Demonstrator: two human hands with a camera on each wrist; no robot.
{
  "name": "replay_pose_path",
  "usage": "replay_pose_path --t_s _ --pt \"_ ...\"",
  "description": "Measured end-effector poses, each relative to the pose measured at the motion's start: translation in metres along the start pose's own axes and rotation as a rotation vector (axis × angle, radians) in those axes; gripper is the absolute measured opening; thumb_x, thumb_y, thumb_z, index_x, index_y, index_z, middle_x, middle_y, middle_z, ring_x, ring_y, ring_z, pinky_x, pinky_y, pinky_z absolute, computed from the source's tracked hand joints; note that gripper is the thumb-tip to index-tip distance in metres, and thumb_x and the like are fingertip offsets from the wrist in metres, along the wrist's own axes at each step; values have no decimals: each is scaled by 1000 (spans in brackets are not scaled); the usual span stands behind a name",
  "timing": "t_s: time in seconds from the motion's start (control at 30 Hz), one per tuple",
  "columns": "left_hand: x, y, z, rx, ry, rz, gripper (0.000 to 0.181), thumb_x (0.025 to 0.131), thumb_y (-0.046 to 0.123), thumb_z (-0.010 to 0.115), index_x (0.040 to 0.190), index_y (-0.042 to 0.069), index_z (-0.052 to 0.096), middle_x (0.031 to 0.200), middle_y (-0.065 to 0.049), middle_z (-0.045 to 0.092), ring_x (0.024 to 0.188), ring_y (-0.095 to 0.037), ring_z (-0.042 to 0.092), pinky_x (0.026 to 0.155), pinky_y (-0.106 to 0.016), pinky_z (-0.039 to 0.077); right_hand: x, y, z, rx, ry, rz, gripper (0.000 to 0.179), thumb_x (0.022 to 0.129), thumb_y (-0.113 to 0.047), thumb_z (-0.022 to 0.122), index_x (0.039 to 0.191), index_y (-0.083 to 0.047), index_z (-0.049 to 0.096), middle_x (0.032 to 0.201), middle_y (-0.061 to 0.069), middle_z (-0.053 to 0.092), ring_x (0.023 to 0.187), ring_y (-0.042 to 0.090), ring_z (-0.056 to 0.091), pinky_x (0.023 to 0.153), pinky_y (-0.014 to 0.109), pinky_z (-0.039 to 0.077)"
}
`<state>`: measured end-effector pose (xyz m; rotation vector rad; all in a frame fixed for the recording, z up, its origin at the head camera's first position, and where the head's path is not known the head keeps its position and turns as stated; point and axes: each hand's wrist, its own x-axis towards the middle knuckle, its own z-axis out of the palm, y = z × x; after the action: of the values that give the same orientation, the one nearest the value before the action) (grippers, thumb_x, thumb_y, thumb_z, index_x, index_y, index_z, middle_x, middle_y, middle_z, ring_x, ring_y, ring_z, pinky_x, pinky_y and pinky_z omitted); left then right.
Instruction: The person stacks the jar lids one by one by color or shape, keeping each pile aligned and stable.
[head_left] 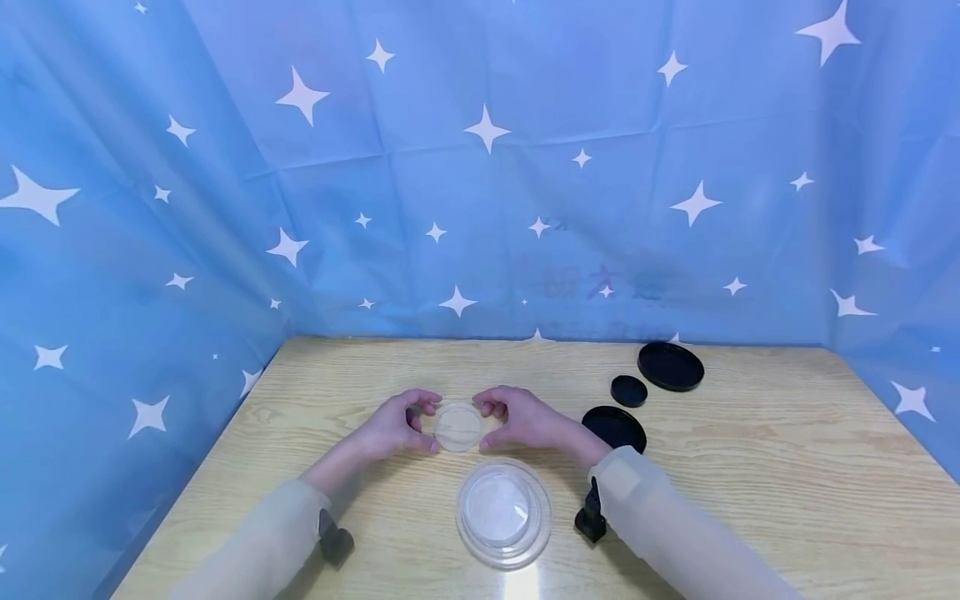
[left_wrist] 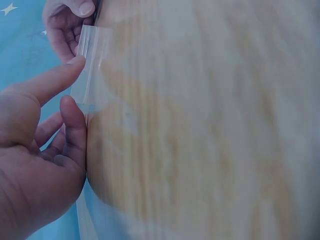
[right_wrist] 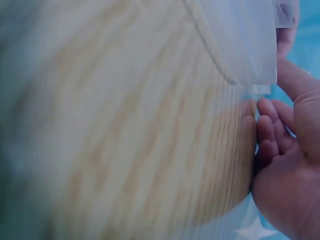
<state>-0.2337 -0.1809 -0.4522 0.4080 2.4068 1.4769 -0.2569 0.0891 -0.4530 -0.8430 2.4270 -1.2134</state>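
Blue star cloth [head_left: 480,167] has faint writing, too blurry to read. Both hands, left [head_left: 393,427] and right [head_left: 525,419], pinch a small clear dish [head_left: 458,427] mid-surface [head_left: 750,500].

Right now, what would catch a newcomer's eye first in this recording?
Both hands, the left hand and the right hand, pinch a small clear round container between them at the middle of the wooden table. Nearer the person stand stacked clear containers, and three black lids lie to the right. A blue curtain with white stars surrounds everything.
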Motion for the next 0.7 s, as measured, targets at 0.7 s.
replay_pose_path --t_s 0.7 --pt "-3 3 3 9 13 41 65 77 0 86 135 -7 57 120 -18 57 80 -19 48 60 -23 44 3 3 3 -38 23 -16 56 83 -17 87 131 0 65 102 0 60 89 16 52 80 30 46"
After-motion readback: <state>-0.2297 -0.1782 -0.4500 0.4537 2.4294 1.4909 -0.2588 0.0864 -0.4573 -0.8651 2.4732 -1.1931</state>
